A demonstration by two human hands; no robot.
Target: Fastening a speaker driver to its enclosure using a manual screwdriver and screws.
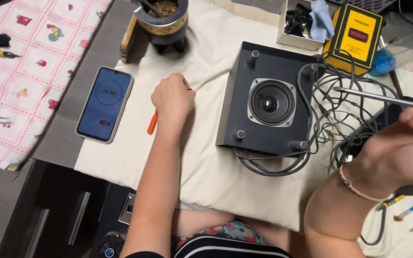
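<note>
Speaker box [267, 102] lies face-up on a cream cloth [206, 162], cone in the middle of a grey square frame, a short peg at each of its four corners. A tangle of black cable [328, 110] trails from its right side and loops under its near edge.

Right hand [402, 143] is raised to the right of the box, fingers wrapped around a dark handle; the exact finger positions are partly cut off at the picture edge. From this hand a thin metal shaft [383, 97], apparently that of a screwdriver, runs leftward, its tip above the cables just beside the box's right edge. It is not touching the box.

Left hand [173, 98] rests on the cloth well left of the box, fingers curled into a closed fist. An orange pen-like item [152, 122] lies under it; whether the fist grips it cannot be told.

Judged step: approach with the tool toward the front of the box, contact not yet made. Seating the tip would call for a straight descent onto a fastener clear of the cables, and the left hand steadying the box.

Surroundings: a phone [105, 103] left of the fist, a dark cup [162, 19] at the far edge, a yellow box [356, 36] beyond the speaker box, a patterned cloth [29, 71] at far left.
</note>
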